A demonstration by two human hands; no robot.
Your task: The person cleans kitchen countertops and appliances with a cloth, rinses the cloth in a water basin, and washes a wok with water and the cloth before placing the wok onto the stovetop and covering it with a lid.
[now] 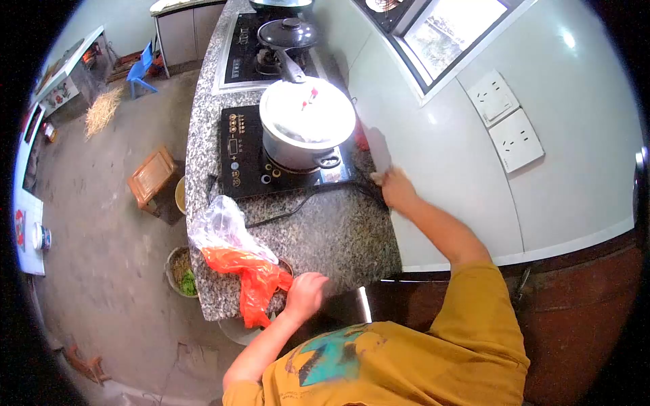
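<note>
A dark cable [370, 193] bunches at three o'clock on a speckled stone desk [338, 243], tucked toward the wall, perhaps to leave the front free. Just beside it, the right grip [398, 190] is partly curled; whether it has hold of anything cannot be told. At seven o'clock, a red-and-clear plastic bag [245, 260] slumps along the desk's edge, its limpness letting it droop over. Near it, at six o'clock, the left grip [307, 295] is loosely bent, its contents unclear. At twelve o'clock, a lidded pot [298, 145] stands on a black cooktop [242, 152], presumably for heating; beyond is a lidded pan [288, 34].
</note>
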